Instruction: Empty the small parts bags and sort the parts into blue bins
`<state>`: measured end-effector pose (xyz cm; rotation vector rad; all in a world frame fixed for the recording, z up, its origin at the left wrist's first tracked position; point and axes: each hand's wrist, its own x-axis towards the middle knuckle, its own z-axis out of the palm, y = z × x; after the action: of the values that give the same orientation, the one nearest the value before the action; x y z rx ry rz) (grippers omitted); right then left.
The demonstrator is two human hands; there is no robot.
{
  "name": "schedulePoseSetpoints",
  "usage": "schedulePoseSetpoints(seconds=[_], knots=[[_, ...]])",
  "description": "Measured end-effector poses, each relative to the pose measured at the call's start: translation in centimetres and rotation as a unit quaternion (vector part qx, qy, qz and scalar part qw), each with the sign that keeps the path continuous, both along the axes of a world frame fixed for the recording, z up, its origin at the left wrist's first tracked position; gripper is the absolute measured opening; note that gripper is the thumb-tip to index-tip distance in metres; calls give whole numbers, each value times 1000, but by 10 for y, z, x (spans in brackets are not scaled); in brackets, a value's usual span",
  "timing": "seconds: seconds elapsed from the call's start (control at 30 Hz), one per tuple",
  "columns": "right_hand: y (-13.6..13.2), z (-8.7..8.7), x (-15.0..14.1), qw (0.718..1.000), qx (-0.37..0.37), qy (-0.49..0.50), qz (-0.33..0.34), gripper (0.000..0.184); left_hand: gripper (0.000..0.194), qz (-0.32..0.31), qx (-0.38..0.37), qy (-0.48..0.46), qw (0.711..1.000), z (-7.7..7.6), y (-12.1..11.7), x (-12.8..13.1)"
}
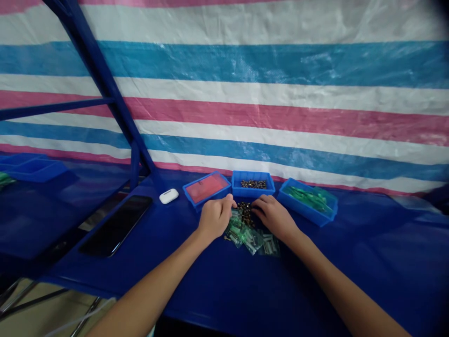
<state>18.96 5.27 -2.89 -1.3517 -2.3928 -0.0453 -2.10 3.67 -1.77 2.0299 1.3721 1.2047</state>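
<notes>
My left hand [215,216] is closed, with thumb and index finger pressed together at the left side of a small pile of dark brass-coloured screws [245,211]. What it holds, if anything, is hidden. At the pile's right side, my right hand [275,216] has its fingers bent inward and drawn together, with the tips at the screws. I cannot make out what is between them. Just in front of the screws lie several small clear bags [250,238] with green and pale, slim pieces inside, partly overlapping. A single bag [270,244] lies by my right wrist.
Behind my hands stand a blue bin with red contents [206,187], a blue bin of screws [253,191] and a blue bin of green pieces [310,199]. To the left are a white case [169,196], a black phone [117,225] and a blue metal frame [115,93].
</notes>
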Motion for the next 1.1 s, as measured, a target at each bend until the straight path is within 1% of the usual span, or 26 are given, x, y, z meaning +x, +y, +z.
schedulePoseSetpoints(seconds=[0.13, 0.2, 0.3, 0.37, 0.43, 0.5, 0.6, 0.73, 0.83, 0.93, 0.97, 1.03, 1.1], knots=[[-1, 2, 2, 998, -12, 55, 12, 12, 60, 0, 3, 6, 1000, 1, 0, 0], [-7, 4, 6, 992, -27, 122, 10, 10, 55, 1, 5, 19, 1000, 1, 0, 1], [-20, 9, 10, 971, -61, 233, 3, 11, 45, -8, 21, 58, 998, 2, -1, 4], [-27, 13, 11, 957, -86, 278, 7, 11, 37, -32, 41, 85, 995, 3, -3, 5], [-32, 16, 9, 946, -107, 305, 14, 10, 30, -68, 57, 105, 990, 4, -5, 7], [-34, 18, 5, 939, -120, 323, 17, 10, 26, -104, 58, 111, 987, 4, -7, 8], [-37, 17, -1, 936, -111, 334, 16, 11, 25, -134, 26, 79, 987, 5, -9, 10], [-41, 16, -5, 937, -66, 343, 16, 9, 26, -158, -33, 15, 987, 8, -11, 14], [-42, 16, -4, 938, -43, 342, 23, 6, 27, -162, -77, -15, 984, 10, -13, 16], [-42, 16, -3, 947, -40, 319, 18, 7, 25, -169, -145, -67, 973, 7, -12, 18], [-42, 16, -3, 949, -42, 312, 17, 9, 24, -174, -169, -90, 966, 6, -11, 18], [-41, 15, -4, 952, -45, 302, 27, 18, 21, -179, -209, -134, 952, 4, -9, 18], [-41, 16, -4, 955, -47, 286, 54, 27, 20, -172, -225, -162, 945, 3, -6, 17]])
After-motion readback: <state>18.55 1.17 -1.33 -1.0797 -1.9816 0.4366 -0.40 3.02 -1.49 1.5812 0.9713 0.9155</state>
